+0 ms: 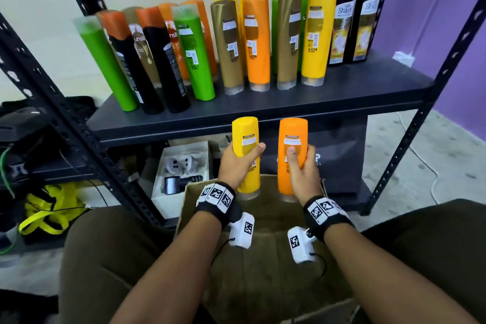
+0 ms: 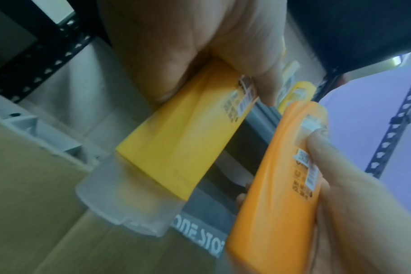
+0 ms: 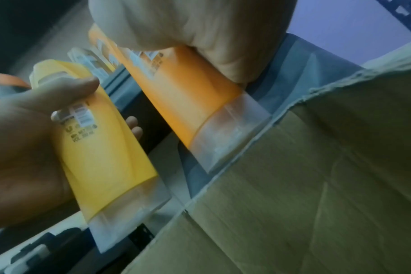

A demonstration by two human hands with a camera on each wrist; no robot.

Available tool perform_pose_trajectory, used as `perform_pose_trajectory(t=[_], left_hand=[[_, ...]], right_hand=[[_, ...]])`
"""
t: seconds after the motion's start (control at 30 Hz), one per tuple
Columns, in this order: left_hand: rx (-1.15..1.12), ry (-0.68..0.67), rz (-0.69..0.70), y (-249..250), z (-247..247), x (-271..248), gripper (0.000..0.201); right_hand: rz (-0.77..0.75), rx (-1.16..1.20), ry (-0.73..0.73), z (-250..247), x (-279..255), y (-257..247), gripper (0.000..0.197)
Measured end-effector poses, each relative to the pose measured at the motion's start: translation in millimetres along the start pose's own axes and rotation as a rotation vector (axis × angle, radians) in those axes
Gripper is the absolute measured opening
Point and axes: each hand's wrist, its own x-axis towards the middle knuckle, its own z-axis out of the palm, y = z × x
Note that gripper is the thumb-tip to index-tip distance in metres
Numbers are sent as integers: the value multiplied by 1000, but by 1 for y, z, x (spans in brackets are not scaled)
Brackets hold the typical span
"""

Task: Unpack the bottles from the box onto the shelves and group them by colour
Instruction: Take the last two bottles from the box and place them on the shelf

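Observation:
My left hand (image 1: 238, 163) grips a yellow bottle (image 1: 246, 134) upright, clear cap down, just above the open cardboard box (image 1: 263, 271). Beside it my right hand (image 1: 302, 168) grips an orange bottle (image 1: 292, 137) the same way, thumb on its label. Both bottles hang in front of the dark shelf (image 1: 263, 110), below its front edge. In the left wrist view the yellow bottle (image 2: 181, 133) runs from my palm, with the orange bottle (image 2: 275, 194) to its right. The right wrist view has the orange bottle (image 3: 188, 89) in my fist and the yellow bottle (image 3: 106, 148) at left.
On the shelf stand several bottles, green (image 1: 105, 60), black with orange tops (image 1: 155, 60), gold (image 1: 230, 45), orange (image 1: 256, 39) and yellow (image 1: 317, 34), mixed together. Black rack uprights (image 1: 79, 129) flank the shelf. A white tray (image 1: 181, 166) and a dark bag (image 1: 339, 155) sit on the lower shelf.

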Motion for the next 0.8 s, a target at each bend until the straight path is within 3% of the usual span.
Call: perform_pose_trajectory(t=[0.3, 0.5, 0.8], left_hand=[[-45, -20, 129, 56, 8, 22, 34], [-110, -65, 187, 98, 21, 36, 42], [-200, -109, 296, 166, 49, 63, 34]], right_hand=[[-141, 41, 66, -18, 31, -55, 42], [-214, 79, 101, -33, 48, -94, 54], [-280, 160, 123, -61, 93, -145, 53]])
